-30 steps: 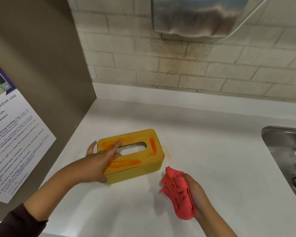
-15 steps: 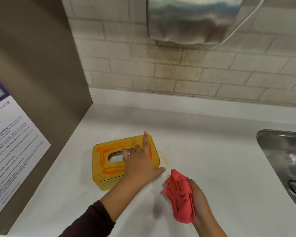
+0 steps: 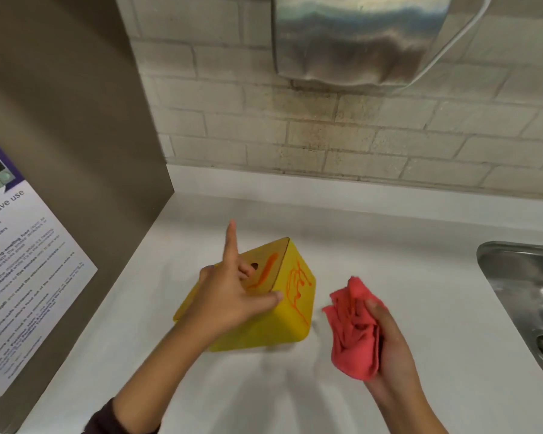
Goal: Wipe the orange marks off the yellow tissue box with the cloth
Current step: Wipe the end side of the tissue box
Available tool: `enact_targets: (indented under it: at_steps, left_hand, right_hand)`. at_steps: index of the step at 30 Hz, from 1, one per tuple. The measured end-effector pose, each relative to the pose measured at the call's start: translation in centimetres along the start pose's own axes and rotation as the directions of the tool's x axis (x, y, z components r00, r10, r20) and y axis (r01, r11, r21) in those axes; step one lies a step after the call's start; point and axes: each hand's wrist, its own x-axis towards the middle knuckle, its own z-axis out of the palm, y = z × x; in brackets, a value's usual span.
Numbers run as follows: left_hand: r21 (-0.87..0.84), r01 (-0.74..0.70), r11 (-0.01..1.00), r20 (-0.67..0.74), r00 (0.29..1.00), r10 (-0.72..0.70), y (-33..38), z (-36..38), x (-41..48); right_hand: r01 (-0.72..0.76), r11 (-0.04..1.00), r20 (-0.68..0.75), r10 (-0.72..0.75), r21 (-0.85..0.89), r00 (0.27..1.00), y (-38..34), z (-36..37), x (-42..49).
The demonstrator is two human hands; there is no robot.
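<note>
The yellow tissue box (image 3: pixel 290 321) stands tilted on the white counter, its right end raised toward me. Orange marks run along its lid and scribble over its right end face. My left hand (image 3: pixel 229 292) grips the box from above: thumb on the right end's edge, some fingers hooked in the lid's slot, index finger pointing up. My right hand (image 3: pixel 389 346) holds a bunched red cloth (image 3: pixel 355 330) just right of the box, apart from it.
A brown cabinet side with a microwave-use notice (image 3: pixel 29 277) walls off the left. A steel sink (image 3: pixel 527 296) lies at the right edge. A brick wall (image 3: pixel 358 130) with a steel dispenser (image 3: pixel 351 36) above runs behind the counter (image 3: pixel 373 245).
My left hand moved from the box's left side onto its lid, then tipped the box up, showing its marked right end. The cloth hand stayed beside it.
</note>
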Motion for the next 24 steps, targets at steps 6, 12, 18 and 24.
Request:
enact_targets:
  at_steps: [6,12,18,24]
  left_hand:
    - [-0.449,0.082,0.89,0.246,0.969,0.035,-2.8,-3.6,0.1]
    - [-0.487,0.071,0.871,0.287,0.954,0.083,-3.5,-3.5,0.0]
    - [-0.488,0.021,0.873,0.252,0.961,0.118,-3.4,-2.8,0.0]
    - [-0.53,0.007,0.848,0.171,0.98,0.099,-3.9,-1.9,0.0]
  right_hand:
    - [0.455,0.656,0.234,-0.399,-0.603,0.886,-2.0,6.1,0.0]
    - [0.574,0.42,0.441,-0.376,-0.703,0.815,0.3,9.2,0.6]
    - [0.613,0.07,0.561,-0.331,-0.787,0.758,1.1,9.8,1.8]
    - [0.717,0.061,0.687,-0.241,-0.694,0.686,0.7,8.5,1.8]
